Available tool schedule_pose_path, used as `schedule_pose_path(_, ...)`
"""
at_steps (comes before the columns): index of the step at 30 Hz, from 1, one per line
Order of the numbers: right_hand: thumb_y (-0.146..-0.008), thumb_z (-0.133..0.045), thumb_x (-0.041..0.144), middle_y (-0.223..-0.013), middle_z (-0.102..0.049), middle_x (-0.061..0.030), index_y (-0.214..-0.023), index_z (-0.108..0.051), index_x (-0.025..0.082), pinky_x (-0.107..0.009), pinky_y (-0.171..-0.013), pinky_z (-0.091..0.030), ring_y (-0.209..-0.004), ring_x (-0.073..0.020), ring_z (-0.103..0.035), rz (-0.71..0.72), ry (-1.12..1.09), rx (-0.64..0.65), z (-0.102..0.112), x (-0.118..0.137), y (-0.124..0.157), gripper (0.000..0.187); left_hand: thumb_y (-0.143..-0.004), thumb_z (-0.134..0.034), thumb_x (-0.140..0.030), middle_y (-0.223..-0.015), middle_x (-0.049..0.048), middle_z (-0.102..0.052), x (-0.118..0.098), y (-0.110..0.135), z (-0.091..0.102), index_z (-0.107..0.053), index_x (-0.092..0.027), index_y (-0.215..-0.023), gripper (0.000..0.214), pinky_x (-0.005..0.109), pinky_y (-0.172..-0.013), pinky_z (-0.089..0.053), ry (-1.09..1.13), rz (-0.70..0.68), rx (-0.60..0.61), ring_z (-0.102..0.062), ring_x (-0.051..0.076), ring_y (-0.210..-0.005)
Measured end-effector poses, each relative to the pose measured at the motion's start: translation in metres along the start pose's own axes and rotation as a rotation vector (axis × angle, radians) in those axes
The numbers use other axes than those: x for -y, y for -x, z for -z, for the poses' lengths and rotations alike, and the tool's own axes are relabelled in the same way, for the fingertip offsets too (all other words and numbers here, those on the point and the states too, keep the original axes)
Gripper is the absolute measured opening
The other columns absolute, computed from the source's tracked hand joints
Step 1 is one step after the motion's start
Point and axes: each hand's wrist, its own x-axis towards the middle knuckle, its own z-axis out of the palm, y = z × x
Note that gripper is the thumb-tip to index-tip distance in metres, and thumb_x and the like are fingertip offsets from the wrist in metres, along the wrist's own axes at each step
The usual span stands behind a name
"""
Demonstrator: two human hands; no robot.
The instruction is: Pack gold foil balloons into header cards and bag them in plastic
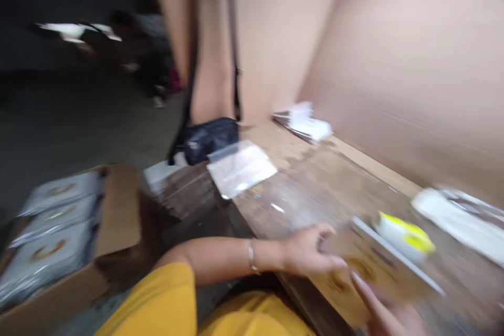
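Note:
The picture is blurred by motion. My left hand (311,252), with a thin metal bracelet on the wrist, grips the near edge of a flat tan packet with a round gold mark (364,270). My right hand (388,312), cut off by the bottom of the frame, holds the packet's lower edge. Just beyond the packet lies a white and yellow item (405,236), touching it or very close. Both hands are over a worn wooden table (315,189). A clear plastic bag (241,168) lies further left on the wood.
An open cardboard carton (118,215) packed with silver packets (51,226) stands at lower left. A black pouch (210,140), white papers (303,123) and a white package (452,220) sit along the table. Cardboard sheets (401,63) line the back. A person (145,52) is in the dim background.

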Motion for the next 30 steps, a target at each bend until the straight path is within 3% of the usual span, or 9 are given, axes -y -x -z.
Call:
schedule_pose_path(4,-0.063,-0.076,0.056,-0.102,-0.074,-0.0157,-0.105,-0.07,0.019,-0.054,-0.079,-0.056,-0.095,-0.0399,-0.069,-0.225,-0.368,-0.097,0.011,-0.03,0.035,0.056,-0.078,-0.067,-0.029,-0.133,0.0148,-0.055,0.015,-0.016,0.003,-0.017,-0.023,-0.153,0.09,0.044,-0.102,-0.047,-0.315,-0.009,-0.018,-0.056,0.027,-0.12)
schedule_pose_path(8,-0.061,-0.079,0.05,-0.095,-0.075,-0.0143,-0.103,-0.067,0.017,-0.051,-0.075,-0.055,-0.081,-0.0359,-0.071,-0.299,-0.538,-0.101,0.02,-0.047,0.025,0.054,-0.087,-0.058,-0.033,-0.147,0.0137,-0.042,0.022,-0.012,-0.008,-0.052,-0.027,-0.136,0.049,0.055,-0.114,-0.028,-0.851,-0.243,0.03,-0.039,0.033,-0.136)
schedule_pose_path(11,-0.067,-0.071,0.052,-0.088,-0.074,-0.0131,-0.105,-0.064,0.018,-0.049,-0.071,-0.054,-0.076,-0.0337,-0.07,-0.244,-0.188,-0.148,0.043,-0.05,0.03,0.051,-0.092,-0.052,-0.033,-0.14,0.009,-0.053,0.026,-0.011,-0.018,-0.064,-0.027,-0.12,0.031,0.05,-0.113,-0.034,-0.982,-0.317,0.147,-0.047,0.028,-0.13)
schedule_pose_path(15,-0.076,-0.059,0.045,-0.101,-0.065,-0.018,-0.106,-0.061,0.02,-0.057,-0.087,-0.046,-0.098,-0.0382,-0.062,-0.042,0.529,-0.423,0.072,-0.038,0.035,0.04,-0.092,-0.052,-0.033,-0.138,0.0102,-0.055,0.025,-0.015,-0.024,-0.065,-0.025,-0.118,0.03,0.05,-0.109,-0.039,-1.061,-0.313,0.185,-0.049,0.03,-0.128)
schedule_pose_path(19,-0.083,-0.052,0.033,-0.109,-0.061,-0.0149,-0.093,-0.063,0.026,-0.048,-0.088,-0.049,-0.103,-0.0322,-0.059,0.301,0.86,-0.194,0.061,-0.035,0.027,0.017,-0.095,-0.045,-0.033,-0.137,0.0123,-0.055,0.024,-0.009,-0.025,-0.062,-0.023,-0.121,0.033,0.048,-0.107,-0.041,-1.079,-0.382,0.189,-0.05,0.03,-0.126)
schedule_pose_path(22,-0.084,-0.052,0.03,-0.1,-0.063,-0.0115,-0.085,-0.061,0.028,-0.043,-0.077,-0.054,-0.092,-0.0284,-0.062,0.349,0.888,-0.076,0.043,-0.046,0.023,0.009,-0.093,-0.05,-0.034,-0.134,0.0117,-0.057,0.017,-0.011,-0.017,-0.06,-0.021,-0.123,0.034,0.043,-0.105,-0.045,-1.049,-0.413,0.256,-0.054,0.028,-0.121)
schedule_pose_path(25,-0.084,-0.053,0.031,-0.103,-0.063,-0.0112,-0.086,-0.061,0.027,-0.042,-0.078,-0.056,-0.093,-0.0269,-0.064,0.345,0.895,-0.094,0.039,-0.052,0.025,0.009,-0.09,-0.056,-0.032,-0.124,0.0098,-0.063,-0.006,-0.045,0.009,-0.059,-0.021,-0.123,0.036,0.036,-0.098,-0.051,-1.043,-0.396,0.217,-0.061,0.023,-0.111)
schedule_pose_path(28,-0.086,-0.051,0.028,-0.104,-0.065,-0.0092,-0.09,-0.064,0.024,-0.034,-0.075,-0.058,-0.091,-0.0221,-0.067,0.364,0.895,-0.013,0.051,-0.042,0.026,0.014,-0.089,-0.05,-0.014,-0.123,0.0056,-0.065,-0.037,-0.116,0.057,-0.061,-0.02,-0.121,0.034,0.025,-0.101,-0.047,-1.181,-0.333,-0.068,-0.061,0.015,-0.113)
schedule_pose_path(30,-0.088,-0.051,0.029,-0.102,-0.068,-0.0071,-0.093,-0.066,0.025,-0.027,-0.073,-0.058,-0.089,-0.019,-0.069,0.434,0.875,0.012,0.064,-0.028,0.024,0.016,-0.086,-0.045,-0.002,-0.129,0.0087,-0.062,-0.053,-0.171,0.097,-0.06,-0.016,-0.124,0.043,0.028,-0.108,-0.04,-1.226,-0.282,-0.211,-0.056,0.017,-0.122)
